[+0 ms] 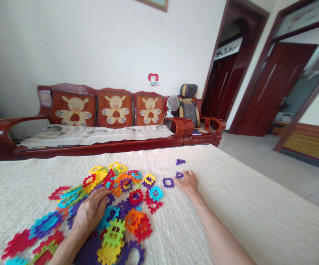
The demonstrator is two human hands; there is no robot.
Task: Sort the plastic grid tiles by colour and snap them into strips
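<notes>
Nearest to you, a pile of colourful plastic pieces lies on the counter, which is covered with a cream quilted cloth. Your left hand rests on top of this pile, palm down, fingers loosely bent over purple and blue pieces; I cannot tell if it grips any of them. Your right hand lies further out, to the right of the pile, with the fingers curled, and its fingertips touch a small purple piece. Just beside it, on the left, is a purple square, apart from the pile. A little further, a purple triangle lies alone on the cloth. Behind the counter stands a red wooden sofa with three bear cushions, against a white wall. On the right are dark red doors.
</notes>
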